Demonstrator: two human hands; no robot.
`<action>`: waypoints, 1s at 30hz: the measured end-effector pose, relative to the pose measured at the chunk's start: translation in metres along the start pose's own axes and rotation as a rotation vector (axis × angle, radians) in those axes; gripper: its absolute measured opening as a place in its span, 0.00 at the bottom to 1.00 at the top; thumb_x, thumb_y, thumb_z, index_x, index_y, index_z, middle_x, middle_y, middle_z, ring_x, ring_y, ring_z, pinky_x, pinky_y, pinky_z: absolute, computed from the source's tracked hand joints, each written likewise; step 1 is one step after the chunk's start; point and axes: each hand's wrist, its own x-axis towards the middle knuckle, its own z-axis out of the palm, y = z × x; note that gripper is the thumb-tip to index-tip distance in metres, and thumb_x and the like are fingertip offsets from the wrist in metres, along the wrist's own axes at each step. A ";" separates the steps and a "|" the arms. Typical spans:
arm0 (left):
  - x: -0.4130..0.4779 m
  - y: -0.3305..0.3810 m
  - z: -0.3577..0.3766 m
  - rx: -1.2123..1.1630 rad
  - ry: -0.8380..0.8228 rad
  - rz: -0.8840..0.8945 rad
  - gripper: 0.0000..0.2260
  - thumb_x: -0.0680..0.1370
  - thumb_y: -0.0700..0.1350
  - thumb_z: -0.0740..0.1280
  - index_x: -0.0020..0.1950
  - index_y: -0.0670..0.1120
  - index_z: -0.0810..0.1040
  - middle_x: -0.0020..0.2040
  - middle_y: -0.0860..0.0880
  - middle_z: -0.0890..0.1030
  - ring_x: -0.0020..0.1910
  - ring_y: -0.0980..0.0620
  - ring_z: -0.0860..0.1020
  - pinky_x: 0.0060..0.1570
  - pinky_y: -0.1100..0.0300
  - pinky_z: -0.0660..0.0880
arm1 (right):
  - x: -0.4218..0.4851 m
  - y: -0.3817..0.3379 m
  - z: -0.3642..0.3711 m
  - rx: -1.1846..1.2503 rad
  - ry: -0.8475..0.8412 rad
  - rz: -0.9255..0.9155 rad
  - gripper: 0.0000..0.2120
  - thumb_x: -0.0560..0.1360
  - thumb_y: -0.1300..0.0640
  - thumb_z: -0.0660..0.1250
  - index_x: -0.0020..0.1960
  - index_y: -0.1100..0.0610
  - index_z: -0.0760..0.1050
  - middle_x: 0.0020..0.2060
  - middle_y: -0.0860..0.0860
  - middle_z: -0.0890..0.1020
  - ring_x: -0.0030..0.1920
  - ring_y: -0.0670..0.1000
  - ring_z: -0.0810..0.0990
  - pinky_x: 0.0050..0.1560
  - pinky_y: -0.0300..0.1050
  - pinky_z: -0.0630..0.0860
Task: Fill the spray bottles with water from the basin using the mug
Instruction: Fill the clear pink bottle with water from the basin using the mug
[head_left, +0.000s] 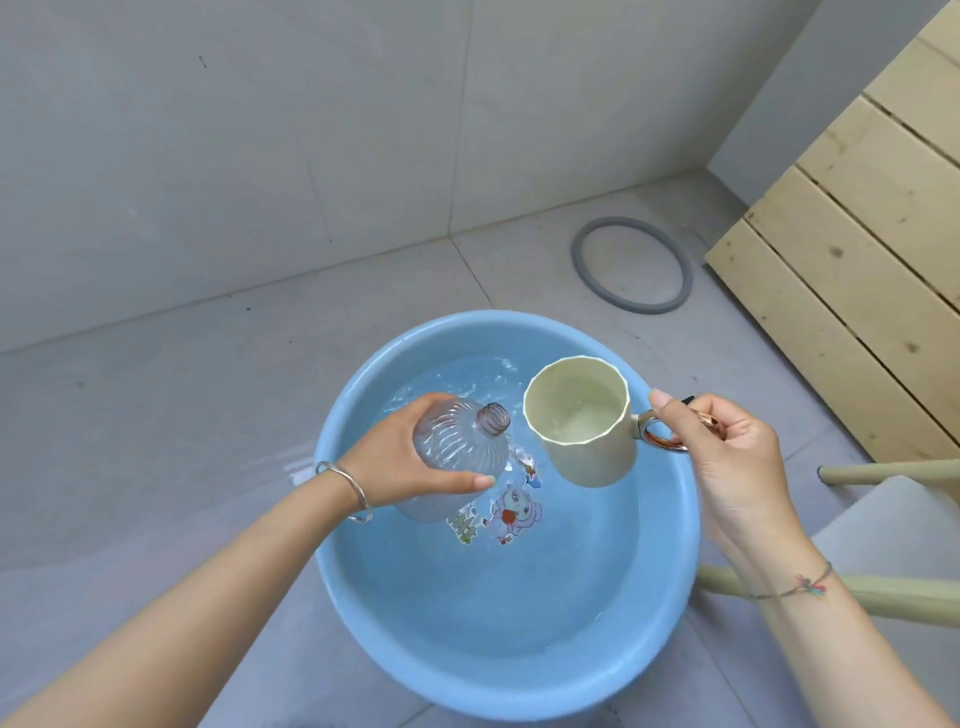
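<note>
1. My left grip (400, 457) is wrapped round the body of a clear ribbed spray bottle (457, 441), fingers behind and thumb across the front. It holds the bottle over the left half of the blue basin (519, 696), which stands on the tiled floor (156, 415) near the wall.
2. The bottle leans so that its bare threaded neck (493, 418) points up and to the right, toward the mug. No spray head is on it. I read the lean as a way to offer the small opening to the pour.
3. My right grip (737, 467) pinches the coppery handle (657, 434) of the pale faceted mug (582, 421), with the thumb laid along the top of the handle. That hold lets the wrist roll the mug.
4. The mug hangs over the basin's far right part. Its rim is just beside the bottle neck and does not touch it. It seems to carry some water, though how much I cannot tell.
5. Both things are kept above the water (519, 587), so whatever misses the neck should fall back in. I take that to be the reason for working here, not over the floor.
6. My judgement is that the scoop is done and the pour has not yet begun. The bottle looks close to empty.
7. The narrow neck is the risk, because the wide mug lip could easily overshoot it.
8. Further off, a grey ring (631, 265) lies on the floor by the far wall, and a slatted wooden panel (857, 260) stands to the right.
</note>
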 end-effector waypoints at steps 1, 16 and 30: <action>0.000 0.000 0.000 0.005 0.000 0.002 0.42 0.52 0.70 0.75 0.63 0.60 0.70 0.59 0.64 0.76 0.60 0.64 0.74 0.65 0.60 0.70 | -0.001 -0.001 0.000 -0.008 0.000 -0.015 0.22 0.72 0.62 0.71 0.26 0.54 0.63 0.18 0.41 0.64 0.23 0.41 0.64 0.34 0.35 0.63; 0.002 0.002 0.006 0.041 0.003 0.013 0.41 0.53 0.69 0.75 0.63 0.61 0.69 0.58 0.66 0.76 0.58 0.66 0.74 0.60 0.66 0.69 | -0.004 -0.008 -0.002 -0.169 -0.026 -0.146 0.20 0.69 0.57 0.75 0.30 0.64 0.66 0.29 0.62 0.74 0.35 0.51 0.70 0.33 0.41 0.62; 0.001 -0.001 0.008 0.071 0.005 -0.006 0.41 0.56 0.65 0.79 0.65 0.59 0.68 0.59 0.64 0.75 0.58 0.65 0.74 0.60 0.66 0.68 | -0.008 -0.021 -0.002 -0.279 -0.019 -0.214 0.21 0.69 0.56 0.76 0.30 0.61 0.65 0.29 0.63 0.72 0.29 0.48 0.64 0.27 0.39 0.59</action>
